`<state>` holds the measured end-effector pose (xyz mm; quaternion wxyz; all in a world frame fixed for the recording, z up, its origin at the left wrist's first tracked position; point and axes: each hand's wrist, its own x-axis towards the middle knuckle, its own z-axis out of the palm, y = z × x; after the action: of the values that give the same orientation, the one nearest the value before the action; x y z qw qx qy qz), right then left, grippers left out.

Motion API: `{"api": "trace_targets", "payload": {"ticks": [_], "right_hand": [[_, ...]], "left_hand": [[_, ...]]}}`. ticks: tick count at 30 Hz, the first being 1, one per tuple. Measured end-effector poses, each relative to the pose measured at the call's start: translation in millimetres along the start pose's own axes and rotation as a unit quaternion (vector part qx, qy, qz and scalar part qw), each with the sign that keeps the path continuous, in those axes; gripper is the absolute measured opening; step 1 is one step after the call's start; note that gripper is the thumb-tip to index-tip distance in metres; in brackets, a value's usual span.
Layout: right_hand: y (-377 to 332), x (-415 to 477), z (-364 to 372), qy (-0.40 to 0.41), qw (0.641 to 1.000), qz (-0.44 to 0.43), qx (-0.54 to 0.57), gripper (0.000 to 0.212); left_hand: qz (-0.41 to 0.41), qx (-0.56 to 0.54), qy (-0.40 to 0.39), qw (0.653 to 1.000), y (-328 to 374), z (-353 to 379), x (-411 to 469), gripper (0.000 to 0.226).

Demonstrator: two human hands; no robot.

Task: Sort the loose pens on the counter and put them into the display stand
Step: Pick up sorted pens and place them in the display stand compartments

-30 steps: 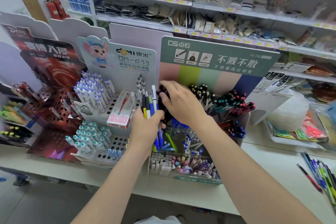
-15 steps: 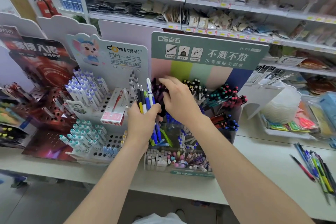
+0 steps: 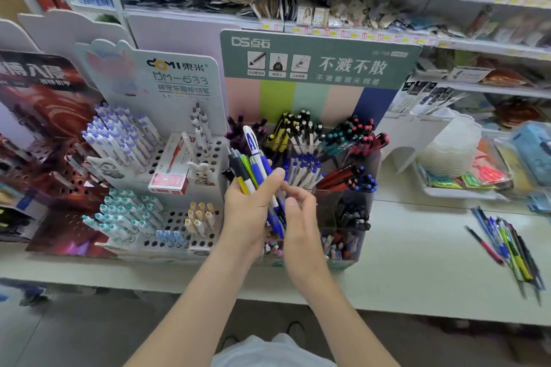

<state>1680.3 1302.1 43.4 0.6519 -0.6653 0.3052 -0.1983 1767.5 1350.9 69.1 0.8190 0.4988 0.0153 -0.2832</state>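
The pens are light, stiff plastic sticks with smooth, a little slippery barrels. I judge that one pen needs only a small pinch, but a bunch can slide apart or fan out if my grip is weak. The best place to take one is, I think, the middle of the barrel or the rubber grip part, not the clip and not the tip. My left hand [image 3: 249,211] is curled around a bunch of mixed plastic pens [image 3: 249,170]: black with yellow, green, blue, and one white with a blue letter. It holds them upright, thumb across them, just in front of the green-topped display stand with clear compartments [image 3: 313,65]. My right hand [image 3: 299,217] is just to the right of the bunch, its fingers loosely bent and not spread wide. Its fingertips [image 3: 301,194] are at the lower blue barrels, but whether they already pinch one I cannot tell. A pile of loose pens in mixed colours [image 3: 512,250] lies far to the right on the white counter [image 3: 417,247], well apart from both hands.
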Motion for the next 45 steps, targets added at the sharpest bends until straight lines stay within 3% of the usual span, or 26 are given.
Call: {"api": "trace_targets", "payload": {"ticks": [4, 7, 12, 15, 20, 24, 29, 31, 37, 40, 45], "right_hand": [[-3.8, -6.2, -2.4, 0.024, 0.997, -0.074, 0.008, 0.030], [-2.5, -14.2, -22.4, 0.041, 0.981, -0.169, -0.089, 0.042], [11.1, -8.8, -47.3, 0.025, 0.924, -0.277, -0.263, 0.048], [17.2, -4.9, -48.2, 0.030, 0.914, -0.299, -0.271, 0.042], [17.3, -4.6, -45.2, 0.061, 0.887, -0.326, -0.322, 0.053], [14.7, 2.4, -46.8, 0.044, 0.861, -0.337, -0.379, 0.050], [8.9, 1.2, -43.7, 0.001, 0.953, -0.224, -0.206, 0.033], [10.0, 1.1, -42.9, -0.001, 0.970, -0.182, -0.159, 0.031], [-1.7, 1.2, -41.9, 0.012, 0.998, -0.069, 0.006, 0.022], [-6.0, 8.4, -44.9, 0.049, 0.992, 0.000, 0.113, 0.018], [-19.0, 23.9, -53.1, 0.113, 0.986, -0.046, 0.116, 0.018]], "left_hand": [[-0.009, -0.016, -0.018, 1.000, -15.6, 12.2, -9.5, 0.024], [-0.026, -0.055, -0.001, 0.998, -17.4, 15.5, -7.2, 0.023], [-0.026, -0.082, 0.028, 0.996, -18.6, 13.3, -6.2, 0.012], [-0.025, -0.088, 0.029, 0.995, -19.2, 11.6, -7.5, 0.010], [-0.008, -0.064, 0.059, 0.996, -18.6, 9.1, -6.6, 0.015], [-0.037, -0.079, 0.095, 0.992, -16.0, 4.1, -3.5, 0.012], [-0.057, -0.095, 0.120, 0.987, -9.8, 3.0, 2.7, 0.013], [-0.059, -0.090, 0.132, 0.985, -6.8, 1.3, 5.1, 0.013], [-0.064, -0.094, 0.140, 0.984, -3.4, -0.2, 8.1, 0.019], [-0.072, -0.078, 0.142, 0.984, -0.6, -7.0, 15.7, 0.021], [-0.063, -0.030, 0.164, 0.984, 3.5, -10.2, 25.3, 0.019]]}}
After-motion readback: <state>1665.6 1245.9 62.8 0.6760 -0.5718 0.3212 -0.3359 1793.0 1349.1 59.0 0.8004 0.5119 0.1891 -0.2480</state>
